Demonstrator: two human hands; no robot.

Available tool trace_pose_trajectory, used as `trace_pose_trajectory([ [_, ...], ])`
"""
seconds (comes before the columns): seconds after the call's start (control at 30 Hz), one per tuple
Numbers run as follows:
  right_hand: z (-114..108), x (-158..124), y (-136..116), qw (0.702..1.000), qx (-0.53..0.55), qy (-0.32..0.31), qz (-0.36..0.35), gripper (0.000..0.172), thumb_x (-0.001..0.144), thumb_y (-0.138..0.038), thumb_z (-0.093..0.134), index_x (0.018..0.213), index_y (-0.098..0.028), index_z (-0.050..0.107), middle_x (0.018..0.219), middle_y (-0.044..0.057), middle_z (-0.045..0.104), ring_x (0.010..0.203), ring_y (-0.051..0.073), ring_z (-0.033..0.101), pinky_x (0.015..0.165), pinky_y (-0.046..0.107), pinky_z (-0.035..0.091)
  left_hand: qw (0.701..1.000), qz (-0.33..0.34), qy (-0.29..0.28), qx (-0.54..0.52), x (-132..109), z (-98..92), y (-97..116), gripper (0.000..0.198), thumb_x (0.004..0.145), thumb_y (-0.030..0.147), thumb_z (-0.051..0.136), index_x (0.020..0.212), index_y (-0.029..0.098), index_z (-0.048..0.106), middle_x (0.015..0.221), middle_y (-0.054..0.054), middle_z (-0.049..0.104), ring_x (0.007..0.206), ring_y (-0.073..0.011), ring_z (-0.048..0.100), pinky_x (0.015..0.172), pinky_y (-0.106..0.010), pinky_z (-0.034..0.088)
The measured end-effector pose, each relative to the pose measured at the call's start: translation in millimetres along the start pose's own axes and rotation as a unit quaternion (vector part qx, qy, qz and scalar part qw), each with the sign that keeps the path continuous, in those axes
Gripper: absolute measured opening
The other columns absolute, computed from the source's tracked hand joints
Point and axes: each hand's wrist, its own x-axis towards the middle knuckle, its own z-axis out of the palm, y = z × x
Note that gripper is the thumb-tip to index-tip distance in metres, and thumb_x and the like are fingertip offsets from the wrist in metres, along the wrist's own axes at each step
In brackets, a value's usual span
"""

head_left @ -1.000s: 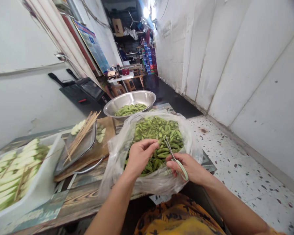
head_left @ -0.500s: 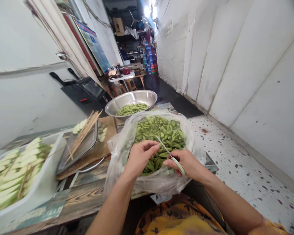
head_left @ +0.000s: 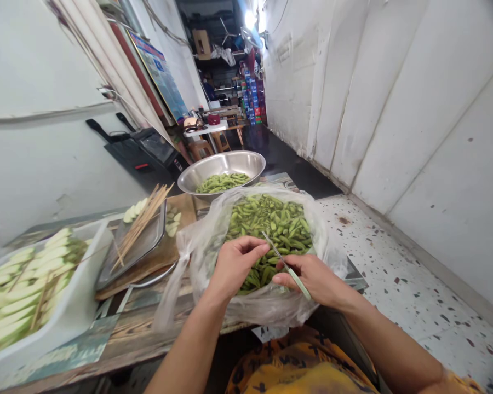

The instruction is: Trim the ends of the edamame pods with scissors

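Note:
A clear plastic bag [head_left: 213,230] full of green bean pods [head_left: 279,221] sits at the table's near edge. My left hand [head_left: 232,262] is curled over the pods at the bag's near side, fingertips pinched together on a pod. My right hand [head_left: 316,279] grips green-handled scissors [head_left: 285,265], whose blades point up and left toward my left fingertips. Behind the bag stands a steel bowl [head_left: 225,164] holding more pods.
A white tub [head_left: 72,309] of skewered pale vegetable slices lies at the left. A metal tray [head_left: 142,243] with bamboo skewers rests on a wooden board [head_left: 164,254]. A white wall and speckled floor [head_left: 398,273] run along the right. My lap in yellow cloth [head_left: 308,372] is below.
The scissor blades have swung left and closed in toward my left fingertips. Both hands stay over the bag. The view has shifted slightly.

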Motion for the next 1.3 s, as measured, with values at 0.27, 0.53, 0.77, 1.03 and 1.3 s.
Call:
trace_pose_trajectory([
  [0.27,7.6,0.4,9.4,0.994,0.101,-0.005,0.037,0.042,0.077,-0.056,0.059,0.062,-0.016,0.058,0.044,-0.003,0.048,0.040,0.010,0.044,0.042,0.021,0.031,0.999,-0.022,-0.045,-0.019,1.1,-2.3,-0.3,0.021,0.063,0.034,0.073,0.073,0.015,0.070,0.070,-0.001,0.066,0.062,-0.0117,0.054,0.061,-0.022,0.041],
  [0.53,9.2,-6.7,9.8,0.940,0.336,-0.031,0.057,0.044,0.080,-0.054,0.057,0.100,-0.015,0.056,0.063,-0.001,0.055,0.054,0.012,0.055,0.041,0.018,0.041,0.977,-0.062,0.002,-0.205,2.6,2.7,-3.3,0.030,0.062,0.034,0.075,0.079,0.013,0.060,0.068,-0.001,0.063,0.063,-0.0108,0.058,0.060,-0.022,0.045],
  [0.77,15.3,-17.5,2.3,0.942,0.306,-0.091,0.103,0.047,0.078,-0.058,0.056,0.094,-0.014,0.056,0.056,-0.003,0.053,0.041,0.008,0.047,0.036,0.017,0.038,0.957,-0.027,0.097,-0.273,0.5,14.0,-8.3,0.026,0.061,0.029,0.076,0.076,0.013,0.063,0.066,0.002,0.059,0.058,-0.0061,0.051,0.054,-0.018,0.041],
  [1.03,15.0,-4.6,1.5,0.977,0.202,-0.050,0.045,0.041,0.082,-0.055,0.053,0.082,-0.015,0.058,0.054,-0.001,0.056,0.046,0.010,0.051,0.043,0.018,0.037,0.954,-0.082,0.037,-0.285,-12.2,23.9,-6.3,0.027,0.058,0.029,0.078,0.074,0.012,0.063,0.066,0.001,0.062,0.059,-0.0074,0.056,0.057,-0.019,0.046],
  [1.3,18.3,-4.1,6.1,0.976,0.210,-0.044,0.034,0.041,0.083,-0.056,0.052,0.082,-0.015,0.058,0.057,-0.001,0.057,0.048,0.011,0.052,0.045,0.019,0.038,0.938,-0.108,0.030,-0.329,-12.4,26.2,-8.1,0.030,0.057,0.028,0.080,0.074,0.011,0.063,0.066,0.000,0.062,0.059,-0.0066,0.056,0.058,-0.018,0.047],
])
